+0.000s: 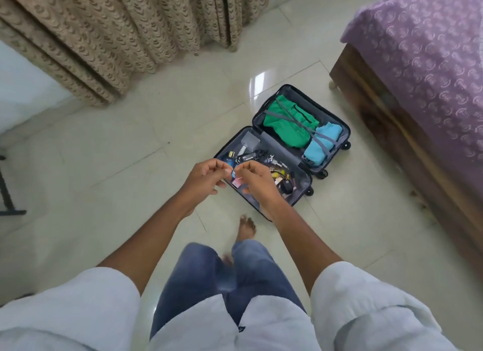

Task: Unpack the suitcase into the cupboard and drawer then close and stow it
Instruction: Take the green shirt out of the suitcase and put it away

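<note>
A dark suitcase (345,131) lies open on the tiled floor in front of me. Its far half holds a green garment (283,120) and a light blue garment (322,144) under grey straps. The near half holds several small items (257,154): cables, small bottles and a grey box. My left hand (206,179) and my right hand (257,183) hover together above the near half, fingers curled and fingertips almost touching. A small blue bit shows between the fingertips. I cannot tell whether it is held or lies in the case below.
A bed with a purple cover (423,63) on a wooden frame (379,123) stands at the right, close to the suitcase. Patterned beige curtains (104,37) hang at the back left. A black stand (7,196) is at the left edge. My bare foot (247,227) is near the case.
</note>
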